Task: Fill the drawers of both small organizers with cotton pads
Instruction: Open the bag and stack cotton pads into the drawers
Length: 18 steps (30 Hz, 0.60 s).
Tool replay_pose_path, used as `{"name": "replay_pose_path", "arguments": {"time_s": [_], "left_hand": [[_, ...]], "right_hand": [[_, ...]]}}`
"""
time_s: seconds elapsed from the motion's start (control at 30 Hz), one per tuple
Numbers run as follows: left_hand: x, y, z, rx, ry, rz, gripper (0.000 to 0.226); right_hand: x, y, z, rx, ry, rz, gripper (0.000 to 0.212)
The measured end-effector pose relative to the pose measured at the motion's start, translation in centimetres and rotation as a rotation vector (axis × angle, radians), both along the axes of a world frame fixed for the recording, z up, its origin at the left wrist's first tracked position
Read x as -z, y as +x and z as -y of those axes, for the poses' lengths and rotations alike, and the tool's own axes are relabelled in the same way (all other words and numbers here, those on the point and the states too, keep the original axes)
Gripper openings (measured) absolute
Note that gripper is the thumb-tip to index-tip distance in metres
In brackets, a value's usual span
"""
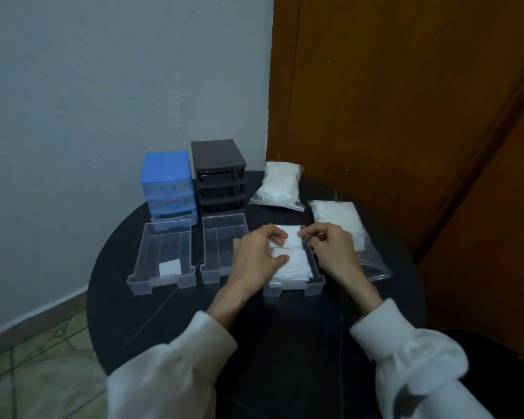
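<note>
While both hands work over it, the right-most clear drawer (294,287) sits on the dark round counter (176,313), packed with white cotton pads (291,267). Left hand (256,257) rests on the pad stack, fingers curled, thumb and fingertips pinching the pads near the drawer's back end. Right hand (333,247) is at the drawer's right rim, fingers curled, pinching the edge of the top pad. Hands are close together, nearly touching over the pads. White sleeves (412,358) cover both forearms.

Middle clear drawer (221,246) lies just left of the filled one, partly under the left hand; contents not readable. Left clear drawer (161,258) is next to it, well apart from the hands, holding one single white pad (170,267) near its front. All three drawers sit in a row, fronts toward the person.

Behind them, blue organizer (168,184) stands upright with its drawers in, the bottom one slightly out. Black organizer (218,173) stands touching or just beside it, slots open. Sealed bag of pads (280,187) lies right of the black organizer. Second bag of pads (345,228) lies beside the right hand, its clear end toward the counter edge.

White wall (103,86) behind, brown wooden door (406,101) at right, tiled floor (37,358) at lower left.
</note>
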<state>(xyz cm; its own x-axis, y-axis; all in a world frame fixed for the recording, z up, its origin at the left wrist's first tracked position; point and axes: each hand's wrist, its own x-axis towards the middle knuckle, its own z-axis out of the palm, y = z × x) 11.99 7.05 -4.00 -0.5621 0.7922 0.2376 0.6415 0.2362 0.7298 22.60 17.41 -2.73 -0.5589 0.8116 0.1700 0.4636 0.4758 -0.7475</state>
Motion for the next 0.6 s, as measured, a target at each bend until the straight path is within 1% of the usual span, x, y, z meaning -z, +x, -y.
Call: {"name": "replay_pose_path", "arguments": {"time_s": [0.13, 0.2, 0.23, 0.33, 0.4, 0.47, 0.53, 0.6], "left_hand": [[-1.2, -0.5, 0.2, -0.031, -0.121, -0.149, 0.04], [-1.9, -0.8, 0.2, -0.007, -0.174, -0.175, 0.042], [-2.2, -0.7, 0.0, 0.0, -0.171, -0.168, 0.039], [-2.2, 0.1, -1.0, 0.001, -0.078, -0.165, 0.03], [-1.6, 1.0, -2.0, 0.057, -0.114, -0.195, 0.038], [-0.5, 2.0, -2.9, 0.116, -0.221, -0.245, 0.049], [0.5, 2.8, -3.4, 0.135, -0.309, -0.278, 0.055], [1.2, 3.2, -3.9, 0.136, -0.397, -0.297, 0.058]], "right_hand": [[-0.3, 0.4, 0.0, 0.013, 0.069, 0.004, 0.022], [-0.3, 0.7, -0.2, 0.012, 0.132, 0.033, 0.022], [-0.3, 0.9, -0.3, 0.012, 0.172, 0.053, 0.022], [-0.1, 1.7, -1.1, 0.038, 0.338, 0.122, 0.021], [0.4, 2.1, -1.8, 0.044, 0.428, 0.198, 0.029], [0.8, 2.4, -2.2, 0.053, 0.412, 0.308, 0.04], [1.3, 2.6, -2.5, 0.053, 0.364, 0.412, 0.048], [1.7, 2.9, -2.6, 0.042, 0.331, 0.45, 0.052]]}}
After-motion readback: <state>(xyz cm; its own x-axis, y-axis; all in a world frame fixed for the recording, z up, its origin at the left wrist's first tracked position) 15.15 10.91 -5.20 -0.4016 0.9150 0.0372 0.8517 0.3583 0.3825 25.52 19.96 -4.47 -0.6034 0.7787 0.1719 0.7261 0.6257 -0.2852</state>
